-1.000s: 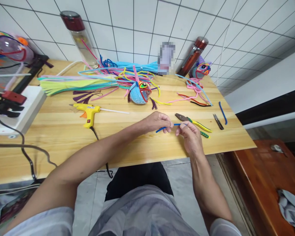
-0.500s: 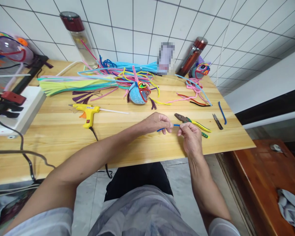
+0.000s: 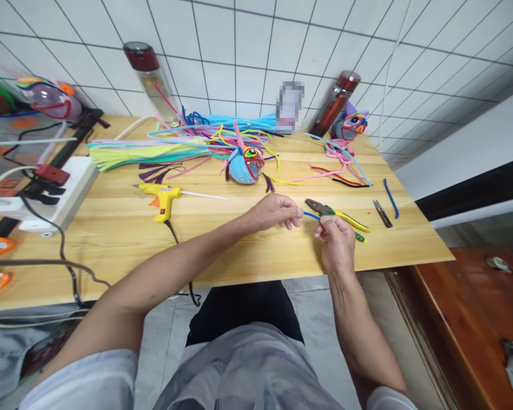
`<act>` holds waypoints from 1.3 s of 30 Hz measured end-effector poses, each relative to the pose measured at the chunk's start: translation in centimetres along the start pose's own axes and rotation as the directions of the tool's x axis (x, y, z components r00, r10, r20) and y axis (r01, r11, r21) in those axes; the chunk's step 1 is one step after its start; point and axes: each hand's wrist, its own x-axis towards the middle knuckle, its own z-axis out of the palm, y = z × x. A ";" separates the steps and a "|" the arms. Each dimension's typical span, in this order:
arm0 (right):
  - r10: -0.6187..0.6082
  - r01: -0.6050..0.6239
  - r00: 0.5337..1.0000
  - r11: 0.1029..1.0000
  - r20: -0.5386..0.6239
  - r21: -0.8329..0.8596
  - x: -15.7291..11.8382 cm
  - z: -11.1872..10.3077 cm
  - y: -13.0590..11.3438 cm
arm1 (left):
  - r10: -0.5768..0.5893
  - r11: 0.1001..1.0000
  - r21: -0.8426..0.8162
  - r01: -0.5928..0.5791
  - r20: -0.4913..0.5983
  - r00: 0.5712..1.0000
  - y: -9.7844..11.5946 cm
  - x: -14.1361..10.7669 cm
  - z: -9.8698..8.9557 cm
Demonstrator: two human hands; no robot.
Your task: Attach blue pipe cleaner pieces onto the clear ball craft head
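A short blue pipe cleaner (image 3: 312,215) stretches between my two hands above the table's front part. My left hand (image 3: 277,212) pinches its left end between thumb and finger. The right end is pinched in my right hand (image 3: 337,234). Pliers with yellow and green handles (image 3: 351,221) lie just behind my right hand, partly covered by it. Behind my hands sits a blue fish-like figure (image 3: 244,165) with a pink horn and a red-rimmed mouth. Another blue pipe cleaner (image 3: 391,198) and small snips (image 3: 382,213) lie to the right.
On the left are a yellow glue gun (image 3: 165,199) with its cord and a white power strip (image 3: 68,196). Bundled pipe cleaners (image 3: 149,149), a glass bottle (image 3: 149,77), a red-brown flask (image 3: 336,102) and a second figure (image 3: 349,125) stand or lie along the wall.
My hands have drawn slightly apart, and the right one sits a little lower. The blue piece no longer sticks out below my left hand. The view has shifted slightly left.
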 end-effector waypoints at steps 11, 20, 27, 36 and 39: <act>-0.177 0.350 0.901 0.835 0.395 -0.424 1.2 -1.2 -1.5 | 0.064 0.937 0.344 -0.066 0.017 0.998 1.1 -1.2 0.1; -0.047 0.166 0.938 0.930 0.344 -0.326 0.6 -0.3 -0.5 | 0.088 0.971 0.229 -0.071 -0.063 0.994 0.4 -3.5 -0.3; -0.120 0.210 0.946 0.935 0.300 -0.286 0.0 1.2 -0.6 | 0.095 0.988 0.128 -0.081 -0.109 0.990 -0.3 -3.9 -0.2; -0.138 0.195 0.957 0.957 0.256 -0.214 -0.1 2.4 -1.1 | 0.078 0.996 -0.043 -0.083 -0.107 0.991 0.1 -3.9 -0.9; -0.133 0.201 0.950 0.952 0.281 -0.229 0.3 2.8 -1.3 | 0.087 0.995 -0.043 -0.092 -0.095 0.992 0.0 -3.9 -1.5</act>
